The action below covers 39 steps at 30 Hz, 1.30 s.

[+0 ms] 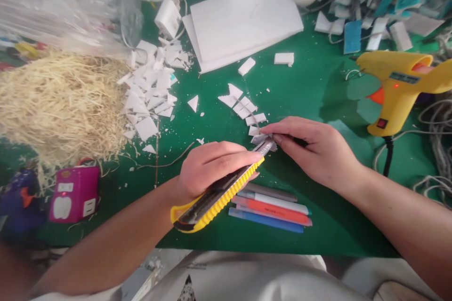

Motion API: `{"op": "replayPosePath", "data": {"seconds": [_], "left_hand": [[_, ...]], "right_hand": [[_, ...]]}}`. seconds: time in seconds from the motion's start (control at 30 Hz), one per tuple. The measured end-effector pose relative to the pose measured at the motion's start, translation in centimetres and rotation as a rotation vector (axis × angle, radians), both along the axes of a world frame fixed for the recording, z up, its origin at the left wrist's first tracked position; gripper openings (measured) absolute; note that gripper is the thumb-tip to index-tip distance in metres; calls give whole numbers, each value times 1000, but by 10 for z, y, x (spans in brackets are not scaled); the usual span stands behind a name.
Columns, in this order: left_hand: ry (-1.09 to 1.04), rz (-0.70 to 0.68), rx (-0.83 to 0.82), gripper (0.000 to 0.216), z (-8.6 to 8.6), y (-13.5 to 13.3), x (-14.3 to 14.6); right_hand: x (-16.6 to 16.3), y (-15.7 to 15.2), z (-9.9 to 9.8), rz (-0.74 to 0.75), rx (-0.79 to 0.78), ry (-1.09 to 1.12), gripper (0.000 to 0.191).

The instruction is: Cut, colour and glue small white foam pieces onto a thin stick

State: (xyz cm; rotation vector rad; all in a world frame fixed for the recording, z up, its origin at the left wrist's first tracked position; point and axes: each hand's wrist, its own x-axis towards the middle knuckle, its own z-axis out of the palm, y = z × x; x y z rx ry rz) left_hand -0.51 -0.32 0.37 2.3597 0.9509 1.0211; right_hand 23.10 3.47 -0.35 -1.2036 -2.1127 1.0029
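Note:
A yellow and black utility knife (226, 188) lies slanted in my left hand (215, 167), its blade pointing up and right. The blade tip meets a small greyish-white piece (259, 139) on the table. My right hand (310, 146) pinches at the edge of that piece, close to the blade; its fingertips partly hide what they hold. A thin grey cord (249, 109) runs up and left from there, with several cut white foam pieces (245, 107) along it.
White scraps (148, 94) lie beside a straw heap (60, 108) on the left. White sheets (243, 23) are at the back. A yellow glue gun (399, 89) stands right. Several pens (271, 209) lie near the front edge; a magenta power adapter (75, 194) sits left.

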Motion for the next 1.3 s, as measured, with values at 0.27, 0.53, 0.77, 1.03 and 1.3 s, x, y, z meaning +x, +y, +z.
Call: {"op": "replayPosePath", "data": {"seconds": [0.27, 0.53, 0.77, 1.03, 1.3], "left_hand": [[71, -23, -92, 33, 2, -5, -6], [53, -27, -90, 30, 1, -5, -5], [18, -11, -17, 22, 0, 1, -2], [-22, 83, 46, 29, -3, -3, -1], [-102, 216, -3, 22, -3, -6, 5]], "right_hand": [[1, 1, 0, 21, 26, -8, 31], [1, 2, 1, 24, 39, -4, 30], [-1, 1, 3, 6, 11, 16, 23], [-2, 0, 5, -24, -41, 12, 22], [-3, 0, 5, -48, -79, 29, 17]]}}
